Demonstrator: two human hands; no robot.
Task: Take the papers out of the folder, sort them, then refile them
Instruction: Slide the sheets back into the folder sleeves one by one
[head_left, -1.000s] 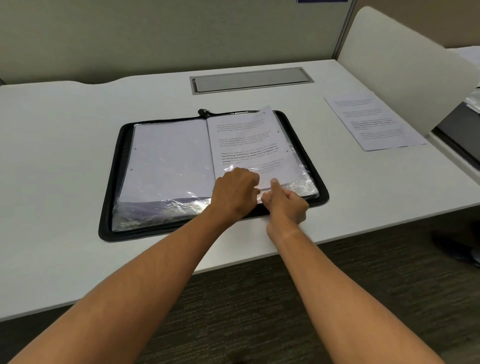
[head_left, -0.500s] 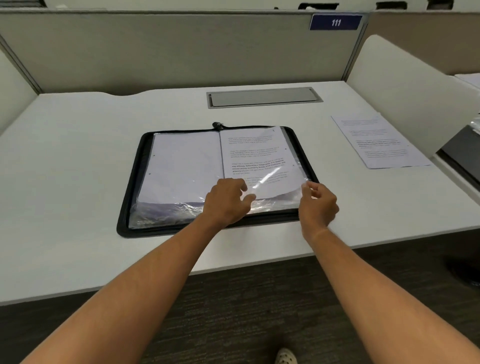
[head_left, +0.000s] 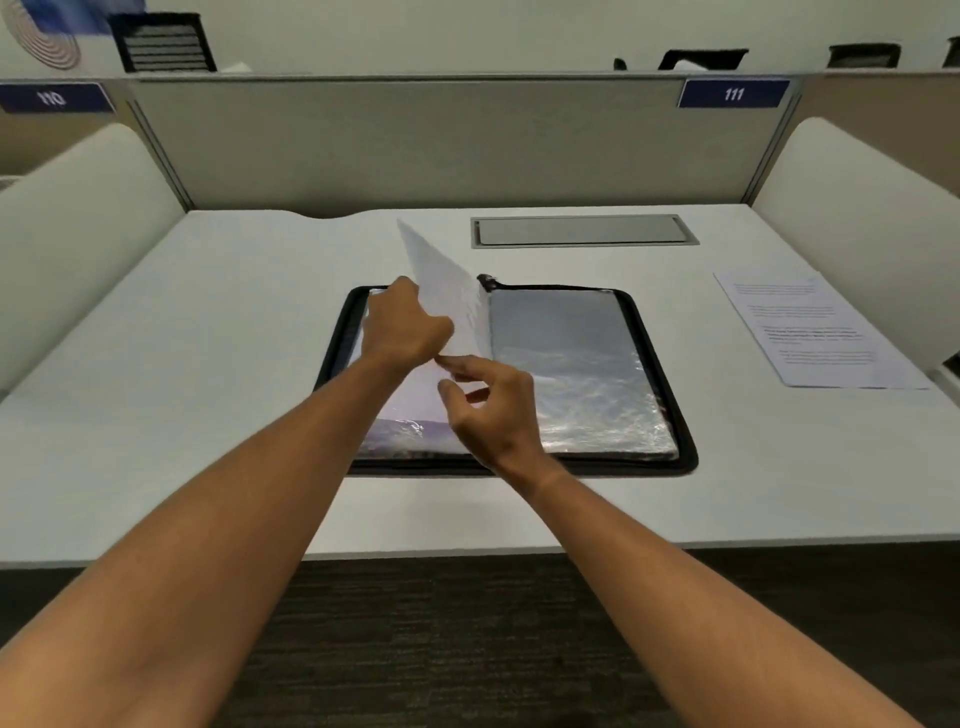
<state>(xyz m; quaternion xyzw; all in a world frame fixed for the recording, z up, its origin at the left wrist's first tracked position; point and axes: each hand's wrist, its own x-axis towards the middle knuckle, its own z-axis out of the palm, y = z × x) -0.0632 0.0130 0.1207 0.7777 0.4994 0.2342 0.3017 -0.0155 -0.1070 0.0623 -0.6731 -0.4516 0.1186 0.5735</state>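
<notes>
A black zip folder (head_left: 665, 364) lies open on the white desk, filled with clear plastic sleeves. One sleeve with a printed page (head_left: 447, 291) stands lifted over the spine, tilted toward the left side. My left hand (head_left: 402, 327) holds this page from the left, fingers curled at its edge. My right hand (head_left: 488, 400) pinches the page's lower corner between thumb and forefinger. The right half shows an empty shiny sleeve (head_left: 571, 374). A loose printed sheet (head_left: 810, 332) lies on the desk to the right of the folder.
The desk (head_left: 208, 364) is bounded by a grey partition at the back and curved white side dividers (head_left: 857, 208). A grey cable hatch (head_left: 582, 231) is set in the desk behind the folder. Dark carpet shows below the front edge.
The printed page on the right half has been lifted and swung up toward the left. My right hand moved from the sleeve's right edge to its lower corner; my left hand rose to the page.
</notes>
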